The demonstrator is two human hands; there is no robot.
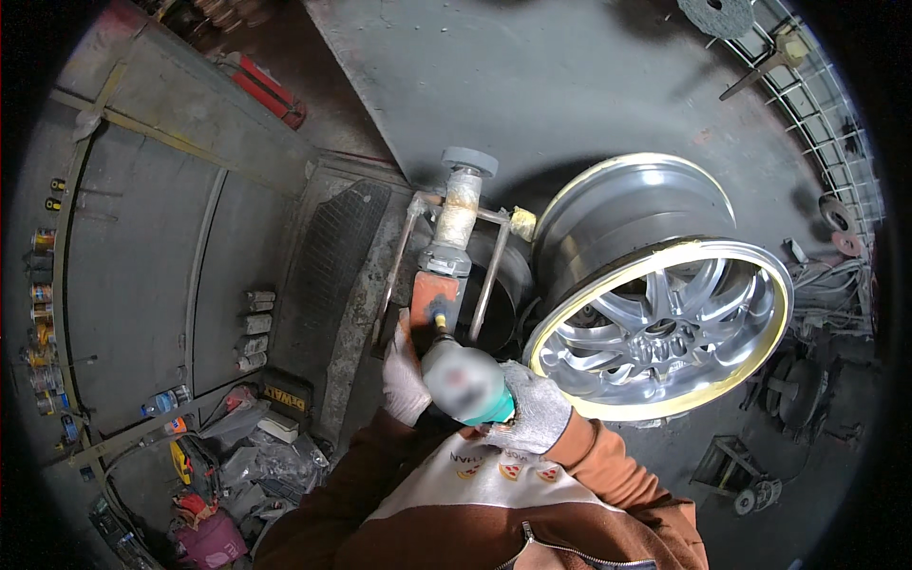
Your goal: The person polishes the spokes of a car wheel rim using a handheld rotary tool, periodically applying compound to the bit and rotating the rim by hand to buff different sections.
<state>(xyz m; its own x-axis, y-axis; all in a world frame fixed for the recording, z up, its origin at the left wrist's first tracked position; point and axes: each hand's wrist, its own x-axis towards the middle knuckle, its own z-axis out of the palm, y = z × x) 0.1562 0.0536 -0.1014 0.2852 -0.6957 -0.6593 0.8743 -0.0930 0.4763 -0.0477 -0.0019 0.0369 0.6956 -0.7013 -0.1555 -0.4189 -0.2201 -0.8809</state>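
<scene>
A power tool [494,410] with a teal body is held in front of my chest; its rounded end is blurred. From it a thin shaft with a yellowish tip [440,321] points away from me, over an orange-red machine body [436,293]. My right hand [535,407], in a pale knit glove, closes round the tool's right side. My left hand [406,382], gloved too, grips the left side, its fingers partly hidden. The orange-red body continues into a metal gear head [445,258], a tape-wrapped neck [458,209] and a grey disc [470,161], beside a pipe frame [489,275].
Close on the right leans a multi-spoke alloy wheel [655,296] with yellowish rim edges. Left are cans [255,344], plastic bags [252,465] and a dark case [288,394]. A red cylinder [266,90] lies far left; a wire rack [807,114] hangs far right.
</scene>
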